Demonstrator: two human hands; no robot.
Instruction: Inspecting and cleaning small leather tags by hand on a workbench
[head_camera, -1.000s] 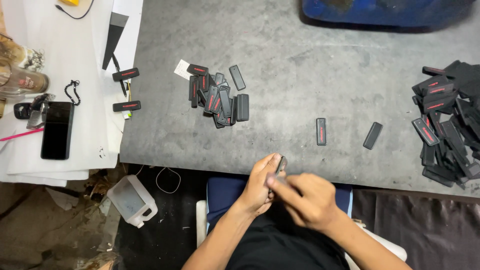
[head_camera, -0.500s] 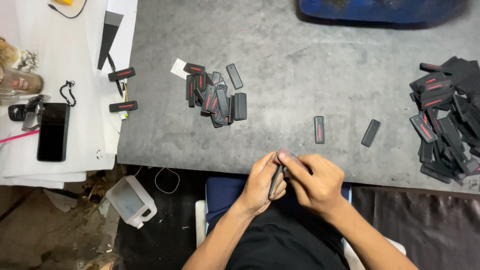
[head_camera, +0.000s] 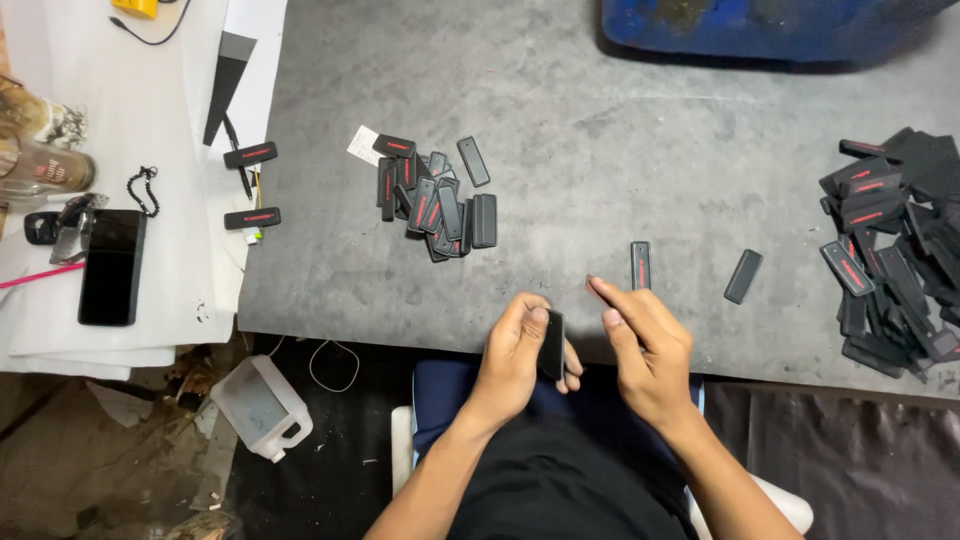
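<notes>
My left hand grips a small black rectangular piece upright at the near edge of the grey table. My right hand is just to its right and pinches a thin dark piece between thumb and forefinger. Two black pieces lie flat just beyond my right hand, one with a red stripe and one plain. A small heap of the same black and red pieces sits beyond my left hand.
A larger pile of black pieces fills the table's right edge. A blue tub stands at the back. On white paper to the left lie a phone, two more black pieces and a jar. A plastic jug sits on the floor.
My hands were together on one piece at the table edge. They have now drawn apart, each holding a separate part, and my right hand has risen toward the table.
</notes>
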